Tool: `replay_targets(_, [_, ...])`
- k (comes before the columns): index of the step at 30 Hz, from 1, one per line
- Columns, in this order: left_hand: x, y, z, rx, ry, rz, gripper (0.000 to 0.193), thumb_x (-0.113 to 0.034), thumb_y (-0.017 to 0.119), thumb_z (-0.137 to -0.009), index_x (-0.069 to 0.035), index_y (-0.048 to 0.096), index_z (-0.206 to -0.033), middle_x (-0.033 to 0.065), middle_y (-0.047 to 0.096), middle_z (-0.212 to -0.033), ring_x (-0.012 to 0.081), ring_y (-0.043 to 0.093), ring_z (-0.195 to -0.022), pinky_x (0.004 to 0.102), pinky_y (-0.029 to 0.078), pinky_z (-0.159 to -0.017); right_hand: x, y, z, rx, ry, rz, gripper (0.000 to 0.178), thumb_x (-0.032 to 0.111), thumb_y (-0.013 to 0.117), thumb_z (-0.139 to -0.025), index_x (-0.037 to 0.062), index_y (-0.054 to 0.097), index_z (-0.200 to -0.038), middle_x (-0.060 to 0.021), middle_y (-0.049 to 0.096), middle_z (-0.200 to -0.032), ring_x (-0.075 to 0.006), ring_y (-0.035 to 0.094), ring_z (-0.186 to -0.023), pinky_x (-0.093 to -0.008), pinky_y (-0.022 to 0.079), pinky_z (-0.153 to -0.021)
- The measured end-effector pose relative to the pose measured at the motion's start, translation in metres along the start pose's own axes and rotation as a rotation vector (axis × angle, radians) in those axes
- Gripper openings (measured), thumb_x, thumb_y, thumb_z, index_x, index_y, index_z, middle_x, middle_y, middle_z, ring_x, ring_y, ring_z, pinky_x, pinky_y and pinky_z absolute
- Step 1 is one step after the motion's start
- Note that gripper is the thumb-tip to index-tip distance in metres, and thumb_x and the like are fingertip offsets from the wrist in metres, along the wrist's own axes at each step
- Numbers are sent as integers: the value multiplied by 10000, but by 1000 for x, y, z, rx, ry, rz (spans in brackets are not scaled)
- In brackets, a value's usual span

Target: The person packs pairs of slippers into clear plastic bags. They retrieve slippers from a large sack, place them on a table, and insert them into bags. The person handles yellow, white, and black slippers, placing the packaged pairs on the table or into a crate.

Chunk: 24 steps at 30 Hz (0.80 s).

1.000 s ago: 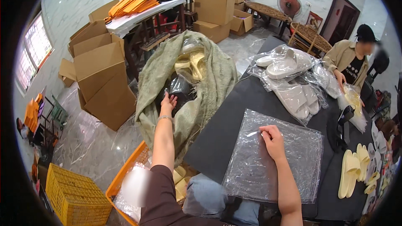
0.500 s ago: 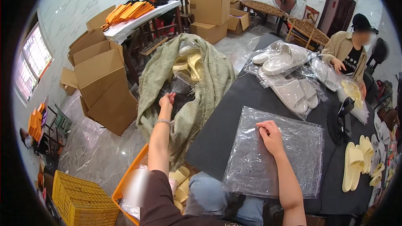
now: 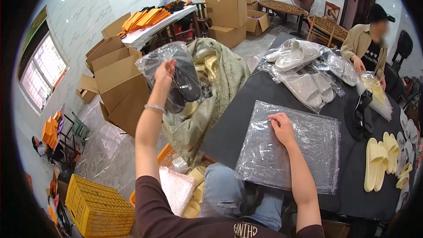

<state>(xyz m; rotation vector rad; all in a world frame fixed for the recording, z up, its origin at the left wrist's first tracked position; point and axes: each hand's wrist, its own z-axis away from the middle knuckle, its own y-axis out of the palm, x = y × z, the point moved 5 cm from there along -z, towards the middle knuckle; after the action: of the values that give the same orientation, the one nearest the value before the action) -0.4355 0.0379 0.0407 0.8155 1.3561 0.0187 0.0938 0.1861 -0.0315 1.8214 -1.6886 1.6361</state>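
Note:
My left hand, arm stretched forward, grips a clear plastic bag with a pair of black slippers in it. The bag is raised over the near left side of a green woven sack. Inside that sack, shiny yellow slippers show in clear wrapping. My right hand rests on a flat stack of clear plastic bags on the black table. Its thumb and fingers are pinched together at the stack's upper left part; whether they hold a film edge is hard to see.
Bagged white slippers are heaped at the table's far side, where a person handles a bag of yellow slippers. A black stand and loose yellow slippers are at the right. Cardboard boxes and a yellow crate stand left.
My left hand has come up out of the sack with the bagged black slippers and moved slightly left. My right hand stays on the stack. The view has shifted a little.

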Motion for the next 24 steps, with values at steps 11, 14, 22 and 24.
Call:
replay_targets(11, [-88,191,167,193,-19,261,157,-138,484,-956,-21,502,-1060,122,627,-1157,266,603,-1090,285,515,-698,22,-9,-6,117,132,-572,541,210,645,-878,44,419,-1341,-128,604,-1145,-201,604,-1014,-293,491,-836])
replay_targets(14, [-65,238,224,209,-99,328,213,-148,477,-963,-8,508,-1121,106,623,-1178,266,595,-1109,293,530,-701,72,-26,5,180,122,-755,679,165,636,-882,48,256,-1433,-127,562,-1206,-215,594,-1026,-306,506,-812])
replay_targets(22, [-5,295,365,465,-438,410,250,-226,434,-988,-56,515,-1153,30,566,-1275,181,546,-1177,270,500,-724,61,-151,45,-279,278,-827,526,150,606,-863,56,407,-1341,-44,626,-971,-123,610,-808,-274,504,-665])
replay_targets(24, [12,295,392,550,-565,443,256,-224,410,-996,-59,512,-1162,18,561,-1287,177,534,-1195,274,518,-708,40,-185,51,-365,326,-855,469,176,614,-852,66,472,-1285,-14,621,-880,-102,602,-738,-258,492,-604])
